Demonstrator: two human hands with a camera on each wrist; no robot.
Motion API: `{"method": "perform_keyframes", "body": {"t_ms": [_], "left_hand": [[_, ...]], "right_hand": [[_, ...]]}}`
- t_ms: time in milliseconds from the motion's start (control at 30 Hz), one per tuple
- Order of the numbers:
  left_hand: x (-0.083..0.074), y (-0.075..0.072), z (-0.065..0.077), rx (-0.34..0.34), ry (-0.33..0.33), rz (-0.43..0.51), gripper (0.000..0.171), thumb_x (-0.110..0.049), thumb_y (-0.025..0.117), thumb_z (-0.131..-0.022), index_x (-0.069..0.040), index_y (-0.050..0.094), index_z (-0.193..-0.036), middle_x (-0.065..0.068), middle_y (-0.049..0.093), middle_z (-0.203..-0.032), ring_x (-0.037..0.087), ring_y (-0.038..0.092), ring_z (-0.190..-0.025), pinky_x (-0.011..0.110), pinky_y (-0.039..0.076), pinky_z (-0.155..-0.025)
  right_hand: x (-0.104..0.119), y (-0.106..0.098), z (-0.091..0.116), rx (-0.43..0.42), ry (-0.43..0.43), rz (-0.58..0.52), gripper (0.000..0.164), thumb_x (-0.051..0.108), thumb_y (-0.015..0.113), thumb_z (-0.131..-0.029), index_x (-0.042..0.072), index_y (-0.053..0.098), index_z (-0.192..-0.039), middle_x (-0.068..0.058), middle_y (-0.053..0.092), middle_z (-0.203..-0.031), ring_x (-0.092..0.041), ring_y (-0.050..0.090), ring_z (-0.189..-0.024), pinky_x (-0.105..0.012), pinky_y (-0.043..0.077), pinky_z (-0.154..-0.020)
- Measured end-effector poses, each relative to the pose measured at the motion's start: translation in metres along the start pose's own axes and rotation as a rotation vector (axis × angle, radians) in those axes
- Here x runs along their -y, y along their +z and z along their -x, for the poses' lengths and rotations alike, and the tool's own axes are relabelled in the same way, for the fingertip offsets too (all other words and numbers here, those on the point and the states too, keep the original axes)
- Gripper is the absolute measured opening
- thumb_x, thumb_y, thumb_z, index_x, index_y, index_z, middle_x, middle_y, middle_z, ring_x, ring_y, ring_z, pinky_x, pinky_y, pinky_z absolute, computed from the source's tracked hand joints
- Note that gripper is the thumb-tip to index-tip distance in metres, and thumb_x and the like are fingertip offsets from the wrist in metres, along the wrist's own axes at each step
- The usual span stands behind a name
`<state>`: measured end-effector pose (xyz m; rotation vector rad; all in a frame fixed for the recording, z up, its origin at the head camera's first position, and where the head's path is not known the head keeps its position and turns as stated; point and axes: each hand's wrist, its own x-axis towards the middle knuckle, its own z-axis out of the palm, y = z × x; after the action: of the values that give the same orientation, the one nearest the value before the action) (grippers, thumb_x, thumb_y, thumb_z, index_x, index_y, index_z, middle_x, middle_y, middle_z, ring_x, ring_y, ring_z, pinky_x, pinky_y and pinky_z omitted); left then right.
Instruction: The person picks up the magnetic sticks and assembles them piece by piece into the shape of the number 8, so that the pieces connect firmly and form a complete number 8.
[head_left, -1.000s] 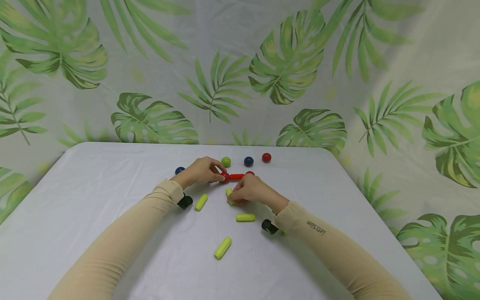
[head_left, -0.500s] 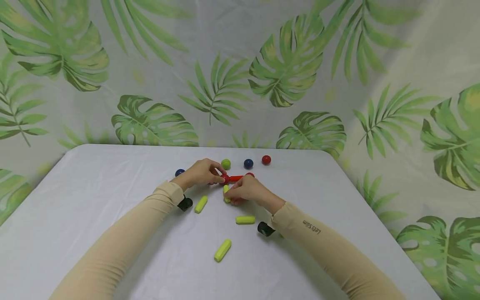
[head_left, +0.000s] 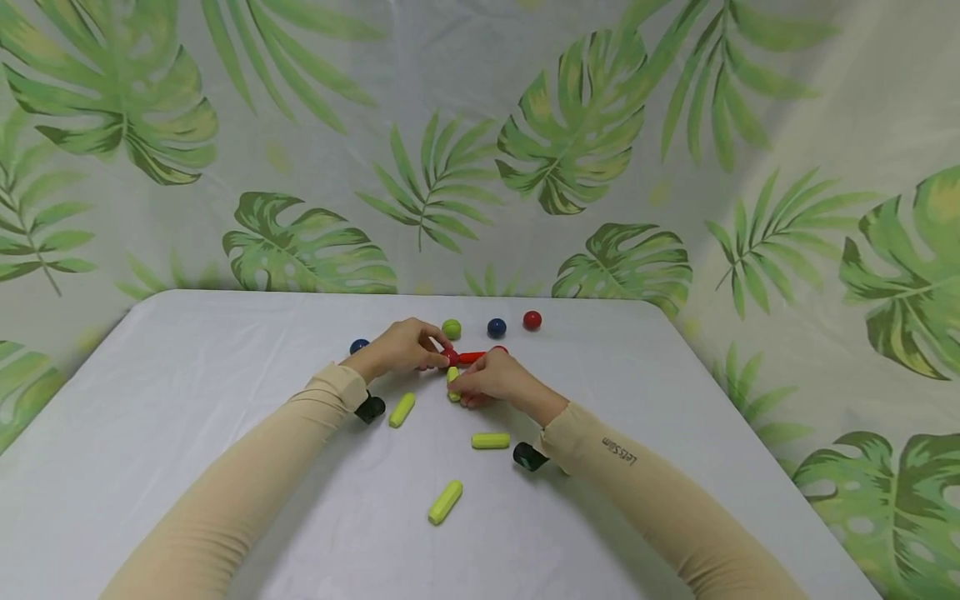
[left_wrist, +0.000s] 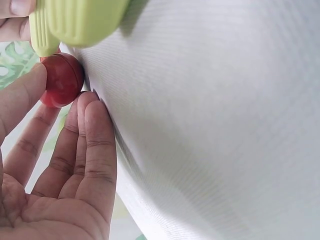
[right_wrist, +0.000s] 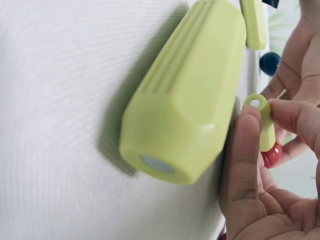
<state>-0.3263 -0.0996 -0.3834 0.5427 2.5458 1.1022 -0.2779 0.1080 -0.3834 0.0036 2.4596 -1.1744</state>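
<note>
My left hand [head_left: 401, 343] pinches a red ball [left_wrist: 62, 82] between thumb and fingers, low over the white tabletop. My right hand [head_left: 501, 379] holds a short yellow-green rod [head_left: 452, 385] between thumb and fingertips. The rod's far end meets the near side of the red ball, and a small silvery disc shows in its other end in the right wrist view. A red rod [head_left: 472, 357] runs right from the ball to a second red ball [head_left: 500, 350], which my right hand partly hides.
Loose yellow-green rods [head_left: 491, 441] lie nearer me, one [head_left: 402, 410] below my left hand and one [head_left: 446, 502] at the front. At the back are a green ball [head_left: 451, 328], a blue ball [head_left: 497, 327] and a red ball [head_left: 532, 320]. Another blue ball [head_left: 359, 345] sits behind my left wrist.
My right hand has carried the yellow-green rod slightly left and turned it more upright, bringing its end up to the red ball. The left hand has stayed on the ball.
</note>
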Motion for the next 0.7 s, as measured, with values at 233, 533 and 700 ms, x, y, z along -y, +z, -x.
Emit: {"method": "perform_keyframes", "body": {"t_ms": [233,533,700], "left_hand": [[-0.0023,-0.0010,0.0020,0.002,-0.001,0.000,0.029,-0.024,0.079,-0.100,-0.014,0.076,-0.127,0.011,0.078,-0.113,0.017,0.064,-0.081,0.025,0.049,-0.071],[-0.0023,-0.0004,0.0011,0.003,0.002,0.000,0.029,-0.024,0.078,-0.100,-0.013,0.076,-0.127,0.011,0.078,-0.113,0.018,0.063,-0.081,0.025,0.048,-0.071],[-0.0034,-0.0002,0.0022,0.002,-0.002,-0.006,0.029,-0.024,0.078,-0.100,-0.013,0.076,-0.127,0.011,0.078,-0.112,0.019,0.064,-0.081,0.025,0.047,-0.071]], "right_hand": [[0.0018,0.0017,-0.0039,-0.012,0.033,-0.010,0.025,0.032,0.087,-0.091,0.008,0.078,-0.094,-0.001,0.073,-0.071,-0.010,0.068,-0.060,-0.017,0.055,-0.064],[0.0034,0.0024,-0.0036,-0.009,0.037,-0.028,0.024,0.030,0.086,-0.093,0.007,0.078,-0.095,-0.002,0.073,-0.072,-0.009,0.068,-0.060,-0.017,0.056,-0.063],[0.0042,0.0018,-0.0029,-0.004,0.038,-0.044,0.024,0.029,0.086,-0.093,0.006,0.077,-0.096,-0.002,0.073,-0.071,-0.008,0.067,-0.060,-0.017,0.056,-0.063]]}}
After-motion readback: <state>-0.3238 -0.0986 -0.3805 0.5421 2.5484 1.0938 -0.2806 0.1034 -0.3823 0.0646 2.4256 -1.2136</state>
